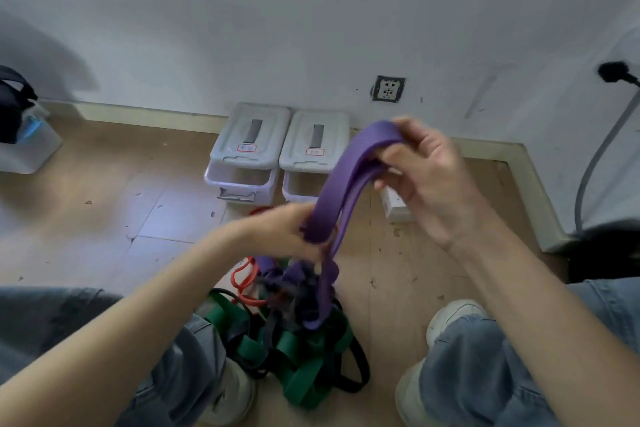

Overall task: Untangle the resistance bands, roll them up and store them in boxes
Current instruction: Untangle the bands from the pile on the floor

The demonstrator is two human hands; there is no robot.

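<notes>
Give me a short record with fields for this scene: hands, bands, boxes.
left hand: grips lower part of wide purple rubber band
right hand: holds the band's top loop, raised
pile: green band, black band, thin orange band, tangled on wooden floor
boxes: two pale plastic boxes, lids on, by wall

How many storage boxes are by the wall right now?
2: left box and right box, side by side at the wall below the socket. None looks hidden.
</notes>
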